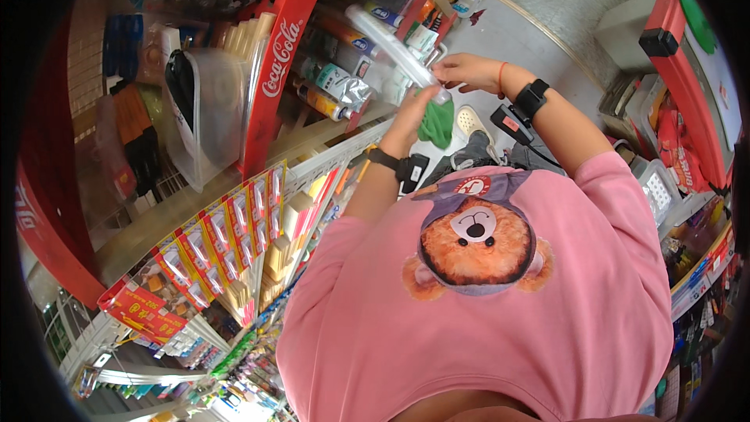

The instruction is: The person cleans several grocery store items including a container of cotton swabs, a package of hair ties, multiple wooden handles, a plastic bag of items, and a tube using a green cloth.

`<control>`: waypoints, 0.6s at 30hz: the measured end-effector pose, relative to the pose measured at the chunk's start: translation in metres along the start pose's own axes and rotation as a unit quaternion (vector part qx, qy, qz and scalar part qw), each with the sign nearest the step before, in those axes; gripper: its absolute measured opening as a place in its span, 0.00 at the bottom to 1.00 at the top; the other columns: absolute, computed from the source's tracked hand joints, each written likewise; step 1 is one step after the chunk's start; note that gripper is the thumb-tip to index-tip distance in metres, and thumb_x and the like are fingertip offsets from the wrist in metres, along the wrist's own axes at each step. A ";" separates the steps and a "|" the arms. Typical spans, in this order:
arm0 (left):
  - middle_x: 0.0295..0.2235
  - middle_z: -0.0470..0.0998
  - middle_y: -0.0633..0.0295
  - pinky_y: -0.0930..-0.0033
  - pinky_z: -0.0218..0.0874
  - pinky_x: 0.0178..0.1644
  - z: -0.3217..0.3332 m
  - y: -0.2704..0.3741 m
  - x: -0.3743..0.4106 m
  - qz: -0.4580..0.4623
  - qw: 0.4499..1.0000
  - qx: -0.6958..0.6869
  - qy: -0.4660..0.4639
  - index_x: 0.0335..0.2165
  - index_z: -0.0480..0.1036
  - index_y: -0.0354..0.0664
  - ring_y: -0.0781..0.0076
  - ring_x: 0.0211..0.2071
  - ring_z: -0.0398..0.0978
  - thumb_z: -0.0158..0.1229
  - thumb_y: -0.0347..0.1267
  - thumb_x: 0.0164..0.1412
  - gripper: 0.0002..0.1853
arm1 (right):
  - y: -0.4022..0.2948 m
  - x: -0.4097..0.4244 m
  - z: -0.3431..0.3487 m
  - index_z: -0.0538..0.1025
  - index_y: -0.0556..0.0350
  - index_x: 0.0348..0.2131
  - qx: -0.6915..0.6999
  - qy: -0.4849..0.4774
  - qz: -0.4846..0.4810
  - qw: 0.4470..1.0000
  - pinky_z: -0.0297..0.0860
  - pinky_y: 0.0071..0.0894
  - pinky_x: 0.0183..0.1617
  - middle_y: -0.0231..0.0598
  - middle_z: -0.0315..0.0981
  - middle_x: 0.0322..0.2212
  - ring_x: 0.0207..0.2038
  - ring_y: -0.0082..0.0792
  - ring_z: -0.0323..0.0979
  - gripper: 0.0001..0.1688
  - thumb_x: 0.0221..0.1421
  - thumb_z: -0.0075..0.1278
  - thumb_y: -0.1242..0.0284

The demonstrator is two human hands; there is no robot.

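Note:
A long, translucent plastic piece (394,46), perhaps a container lid, slants across the shelf front and is blurred along its far part. My left hand (410,114) grips its near end, with the thumb on top. A green cloth (437,123) hangs below the same hand, bunched against the palm. My right hand (473,73) is at the near right edge of the plastic piece, its fingers bent. Whether those fingers pinch the edge or only rest by it, I cannot tell.
At left stands a red Coca-Cola shelf rack (272,70) holding a clear plastic bin (214,111). Spray cans (322,102) and bagged goods sit beyond it. Carded glue tubes (220,228) hang nearer. A red-framed unit (674,47) is at right. My shoe (470,121) shows on the floor.

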State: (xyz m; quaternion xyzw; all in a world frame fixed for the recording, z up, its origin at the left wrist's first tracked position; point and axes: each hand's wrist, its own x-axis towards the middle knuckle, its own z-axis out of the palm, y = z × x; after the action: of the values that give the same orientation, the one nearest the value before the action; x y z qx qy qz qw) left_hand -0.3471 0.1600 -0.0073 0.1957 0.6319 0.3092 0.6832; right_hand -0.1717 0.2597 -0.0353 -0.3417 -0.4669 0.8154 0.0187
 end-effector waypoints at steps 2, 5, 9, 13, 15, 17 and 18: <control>0.34 0.77 0.60 0.70 0.68 0.36 -0.016 0.007 0.022 0.021 1.000 0.018 0.014 0.39 0.72 0.37 0.71 0.31 0.76 0.52 0.41 0.61 0.17 | 0.002 -0.018 -0.005 0.65 0.52 0.56 -0.012 0.003 0.014 1.000 0.61 0.40 0.58 0.42 0.66 0.51 0.54 0.38 0.65 0.37 0.57 0.48 0.48; 0.31 0.78 0.59 0.67 0.70 0.34 -0.039 0.028 0.067 -0.010 0.997 0.048 0.053 0.38 0.73 0.36 0.68 0.29 0.77 0.54 0.46 0.58 0.22 | 0.034 -0.030 -0.017 0.65 0.52 0.57 0.056 0.032 0.002 0.998 0.63 0.39 0.57 0.43 0.67 0.51 0.53 0.37 0.66 0.35 0.59 0.46 0.49; 0.30 0.77 0.56 0.69 0.66 0.32 -0.055 0.069 0.115 -0.013 0.998 0.040 0.054 0.35 0.73 0.32 0.67 0.27 0.75 0.56 0.47 0.59 0.24 | 0.051 -0.052 -0.018 0.66 0.53 0.54 0.105 0.090 -0.018 0.990 0.65 0.35 0.53 0.41 0.68 0.49 0.49 0.33 0.68 0.31 0.62 0.43 0.51; 0.30 0.78 0.54 0.65 0.65 0.31 -0.118 0.030 0.204 0.169 0.966 0.092 0.172 0.35 0.73 0.27 0.64 0.26 0.75 0.58 0.46 0.57 0.26 | 0.038 -0.075 -0.008 0.67 0.53 0.53 0.098 0.085 -0.014 0.991 0.66 0.32 0.52 0.39 0.70 0.47 0.47 0.30 0.69 0.30 0.62 0.42 0.52; 0.29 0.77 0.54 0.64 0.66 0.30 -0.118 0.019 0.214 0.189 0.958 0.113 0.184 0.33 0.73 0.26 0.63 0.26 0.75 0.59 0.42 0.56 0.23 | 0.043 -0.079 -0.011 0.67 0.53 0.53 0.108 0.091 -0.016 0.990 0.66 0.32 0.51 0.38 0.70 0.46 0.47 0.29 0.69 0.30 0.62 0.42 0.52; 0.27 0.77 0.54 0.64 0.68 0.29 -0.108 0.014 0.202 0.139 0.973 0.105 0.153 0.31 0.74 0.26 0.63 0.24 0.76 0.58 0.35 0.55 0.16 | 0.045 -0.084 -0.012 0.67 0.56 0.53 0.128 0.111 -0.017 0.986 0.66 0.34 0.54 0.43 0.70 0.47 0.49 0.37 0.69 0.31 0.61 0.43 0.52; 0.27 0.77 0.54 0.64 0.68 0.29 -0.108 0.008 0.200 0.090 0.984 0.062 0.140 0.30 0.74 0.27 0.63 0.24 0.77 0.57 0.30 0.53 0.12 | 0.044 -0.084 -0.011 0.67 0.58 0.52 0.134 0.115 -0.017 0.984 0.65 0.35 0.56 0.46 0.70 0.48 0.50 0.40 0.69 0.32 0.60 0.44 0.52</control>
State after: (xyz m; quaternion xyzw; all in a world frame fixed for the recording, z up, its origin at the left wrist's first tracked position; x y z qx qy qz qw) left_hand -0.4529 0.2864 -0.1646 0.2484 0.7188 0.3540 0.5444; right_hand -0.0890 0.2137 -0.0277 -0.4194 -0.3544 0.8253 0.1319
